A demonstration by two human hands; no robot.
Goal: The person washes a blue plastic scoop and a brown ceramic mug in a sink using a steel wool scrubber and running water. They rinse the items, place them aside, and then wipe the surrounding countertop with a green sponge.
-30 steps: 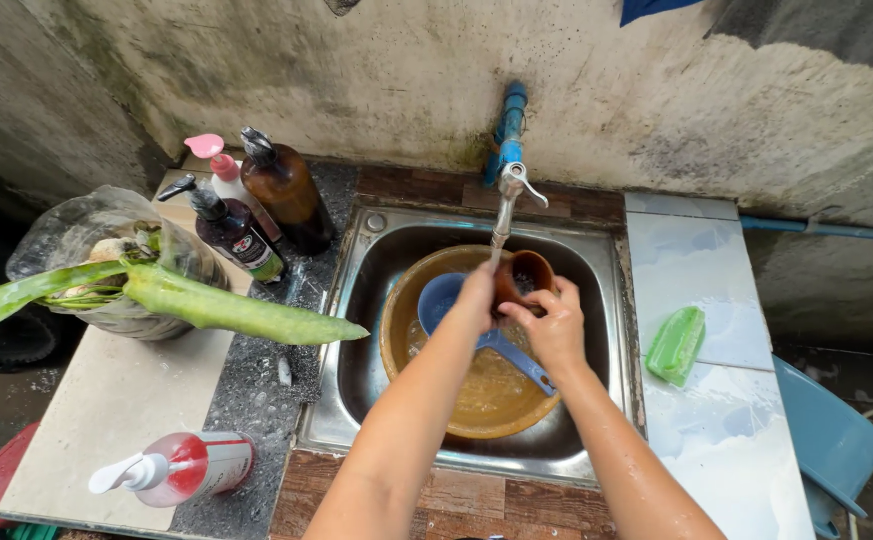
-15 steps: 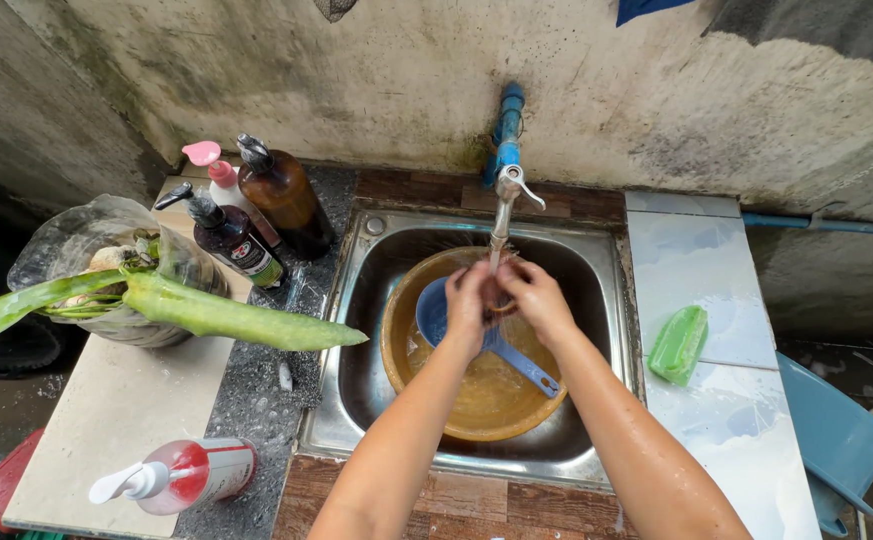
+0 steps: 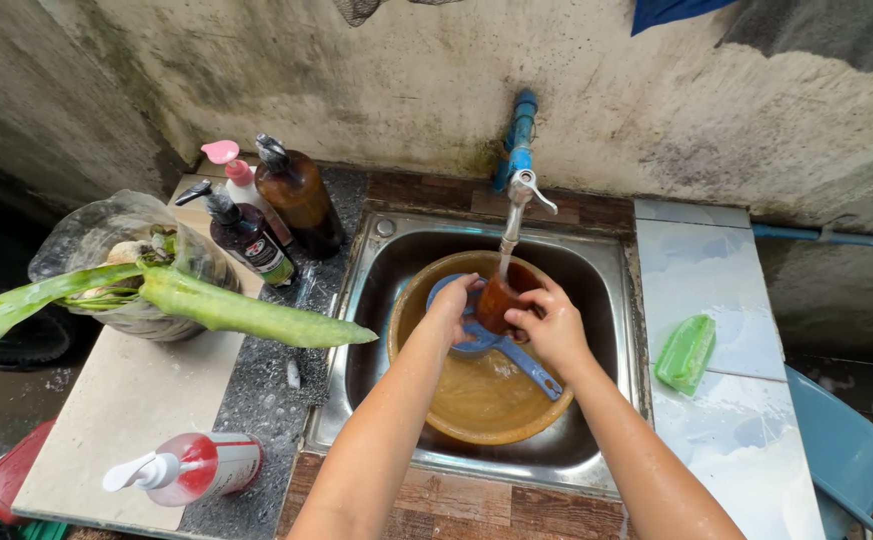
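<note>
While water runs from the tap (image 3: 522, 190), both hands meet around a small brown cup (image 3: 497, 302) held under the stream above the sink (image 3: 376, 300). Fingers of the left hand (image 3: 454, 305) curl against the cup's left side, closed on it; the right hand (image 3: 548, 325) wraps it from the right, fingers bent round its wall and thumb across the front. The cup hangs over a tan basin (image 3: 481, 415) that sits inside the sink and holds cloudy water. A blue ladle (image 3: 516, 355) lies in the basin just under the hands, its handle pointing toward the right rim. Both forearms are wet and reach up from the bottom edge of the frame.

Behind the tap, a blue pipe (image 3: 521, 125) climbs a stained concrete wall (image 3: 376, 90). Left of the sink, on the desk (image 3: 126, 410), stand three pump bottles: one pink-capped (image 3: 236, 180), one amber (image 3: 298, 200), one dark (image 3: 246, 240). Near them a clear pot (image 3: 106, 250) holds an aloe plant (image 3: 246, 312), one long leaf stretching toward the sink. A red-and-white pump bottle (image 3: 191, 468) lies on its side near the desk's front edge. Right of the sink, a green sponge (image 3: 686, 352) rests on a pale tiled slab (image 3: 716, 270), with a blue tub (image 3: 841, 450) below it.
</note>
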